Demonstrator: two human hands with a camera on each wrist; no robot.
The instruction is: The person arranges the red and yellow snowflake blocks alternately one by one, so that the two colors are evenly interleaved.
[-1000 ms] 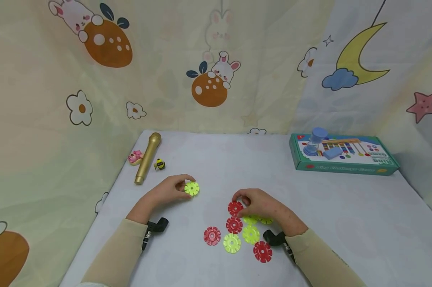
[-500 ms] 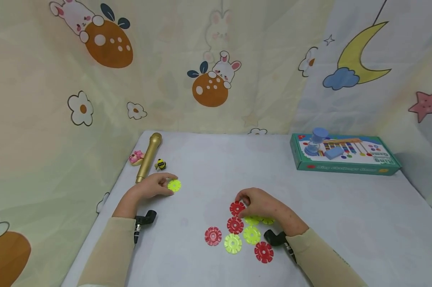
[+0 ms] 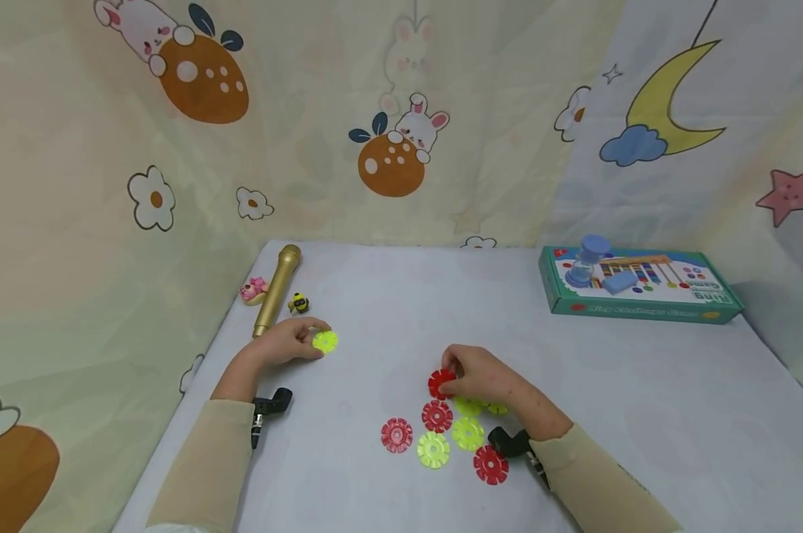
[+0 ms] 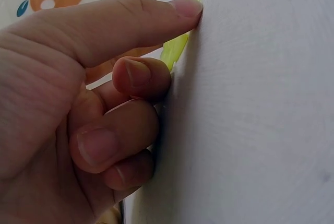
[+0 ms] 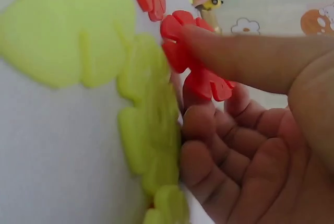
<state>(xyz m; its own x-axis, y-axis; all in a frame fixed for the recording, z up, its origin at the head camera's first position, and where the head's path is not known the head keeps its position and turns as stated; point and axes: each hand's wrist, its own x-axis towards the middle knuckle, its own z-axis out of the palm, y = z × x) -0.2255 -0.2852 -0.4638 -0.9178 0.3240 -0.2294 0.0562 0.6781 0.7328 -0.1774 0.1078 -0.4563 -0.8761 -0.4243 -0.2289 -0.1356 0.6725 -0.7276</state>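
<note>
Low at the table, near the gold microphone, my left hand (image 3: 286, 343) pinches a yellow-green interlocking disc (image 3: 325, 341) between thumb and index finger. In the left wrist view this disc (image 4: 175, 50) appears edge-on close to the white surface, the other fingers curled below it. My right hand (image 3: 484, 372) holds a red interlocking disc (image 3: 440, 384), its thumb lying across the face; the right wrist view shows that red disc (image 5: 177, 51) tilted up. Under and beside the right hand lie several loose discs, including a red one (image 3: 437, 416) and a yellow-green one (image 3: 468, 433).
A gold microphone (image 3: 277, 290), a pink toy (image 3: 254, 290) and a bee figure (image 3: 298, 303) lie at the back left. At the back right, a green game box (image 3: 641, 305) carries a blue sand timer (image 3: 586, 260) and a blue block (image 3: 619, 282).
My left hand has carried the yellow-green disc leftward, then stayed there over the last half second. My right thumb has come over the red disc, which is now tilted in its grip.
</note>
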